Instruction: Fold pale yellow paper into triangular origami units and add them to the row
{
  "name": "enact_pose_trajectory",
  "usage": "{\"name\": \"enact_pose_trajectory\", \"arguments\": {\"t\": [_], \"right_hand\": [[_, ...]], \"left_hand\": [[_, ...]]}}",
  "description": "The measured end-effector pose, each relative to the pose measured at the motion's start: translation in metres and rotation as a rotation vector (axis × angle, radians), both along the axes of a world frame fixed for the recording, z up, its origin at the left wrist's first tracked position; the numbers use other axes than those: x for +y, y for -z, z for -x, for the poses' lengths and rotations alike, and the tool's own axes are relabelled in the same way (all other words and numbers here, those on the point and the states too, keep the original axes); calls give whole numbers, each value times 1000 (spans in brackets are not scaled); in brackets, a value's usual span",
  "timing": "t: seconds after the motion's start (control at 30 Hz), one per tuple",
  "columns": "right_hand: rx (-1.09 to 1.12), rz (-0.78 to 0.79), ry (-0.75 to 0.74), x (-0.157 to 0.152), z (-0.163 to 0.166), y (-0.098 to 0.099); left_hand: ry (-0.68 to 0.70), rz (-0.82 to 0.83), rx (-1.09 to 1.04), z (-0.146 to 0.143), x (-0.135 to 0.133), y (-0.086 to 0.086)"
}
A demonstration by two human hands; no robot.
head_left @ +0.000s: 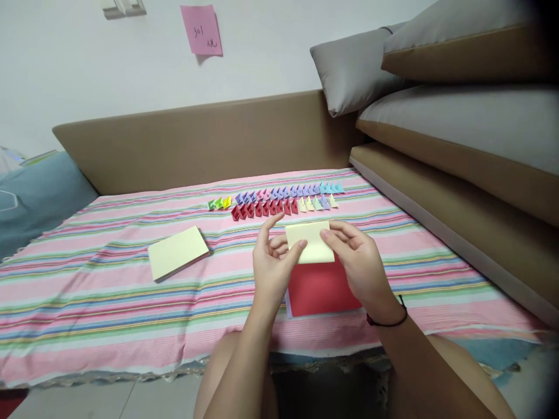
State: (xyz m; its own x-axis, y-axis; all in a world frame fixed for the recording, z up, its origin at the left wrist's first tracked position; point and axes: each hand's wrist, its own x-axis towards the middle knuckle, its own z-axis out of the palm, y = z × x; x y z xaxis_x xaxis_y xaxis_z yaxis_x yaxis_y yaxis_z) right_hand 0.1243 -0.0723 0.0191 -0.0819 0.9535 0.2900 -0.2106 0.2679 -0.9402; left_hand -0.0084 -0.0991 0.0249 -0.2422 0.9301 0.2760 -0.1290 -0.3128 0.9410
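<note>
A pale yellow sheet of paper [315,249], seemingly folded into a small rectangle, is held up between my two hands. My left hand [274,256] pinches its left side, thumb in front and index finger raised. On the right side, my right hand [356,259] grips it with the thumb on the front face; a dark cord bracelet is on that wrist. Below the paper lies a red sheet [323,291] on the striped cloth, with a lilac edge showing under it. Behind my hands stand rows of small folded paper boats, including red ones [265,208].
A stack of pale yellow paper [178,253] lies to the left on the striped cloth [109,302]. Grey and brown cushions [458,125] pile up on the right. A brown backrest [209,142] runs behind, and a pink note [201,30] is stuck on the wall.
</note>
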Motion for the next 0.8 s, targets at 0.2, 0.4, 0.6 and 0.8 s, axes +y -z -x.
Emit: {"name": "enact_pose_trajectory", "arguments": {"t": [0.2,0.4,0.6,0.8], "right_hand": [[-47,19,37,-5,-8,-7],[-33,8,3,-12,-9,-16],[-31,19,24,-14,-9,-21],[-77,-11,45,-16,-11,-23]], "left_hand": [[-79,-99,170,1,-5,-4],[-175,-145,199,2,-7,-5],[-188,-176,197,0,-8,-7],[-190,-176,286,3,-11,-6]]}}
